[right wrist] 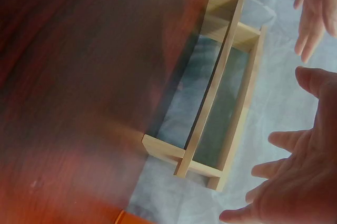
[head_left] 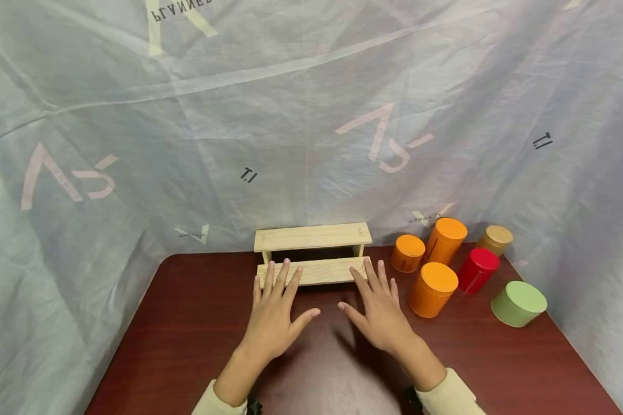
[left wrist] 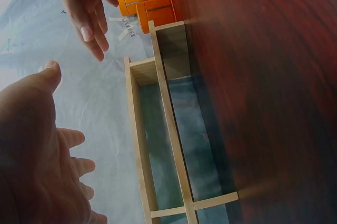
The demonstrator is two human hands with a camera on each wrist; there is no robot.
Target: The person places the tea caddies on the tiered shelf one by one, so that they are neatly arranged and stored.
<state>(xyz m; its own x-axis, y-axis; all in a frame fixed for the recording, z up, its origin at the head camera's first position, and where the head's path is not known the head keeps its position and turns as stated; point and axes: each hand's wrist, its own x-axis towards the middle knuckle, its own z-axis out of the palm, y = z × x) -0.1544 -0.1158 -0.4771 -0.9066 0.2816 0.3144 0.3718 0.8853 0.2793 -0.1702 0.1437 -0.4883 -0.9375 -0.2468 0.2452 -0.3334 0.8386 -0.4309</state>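
My left hand (head_left: pixel 271 321) is held in front of a pale wooden two-step rack (head_left: pixel 313 236), palm down and fingers spread. To its right my right hand (head_left: pixel 385 318) is spread in the same way, with the thumbs pointing toward each other and a gap between them. Neither hand holds anything. From the head, the fingertips overlap the rack's lower step (head_left: pixel 326 273). The left wrist view shows the left hand (left wrist: pixel 31 140) apart from the rack (left wrist: pixel 171 103), and in the right wrist view the right hand (right wrist: pixel 300 166) is also apart from it.
Right of the rack stand three orange canisters (head_left: pixel 433 290), a red canister (head_left: pixel 478 271), a gold canister (head_left: pixel 495 239) and a wide green tin (head_left: pixel 519 304). All stand on a dark red-brown table (head_left: pixel 197 334). A grey printed cloth (head_left: pixel 291 127) hangs behind and at both sides.
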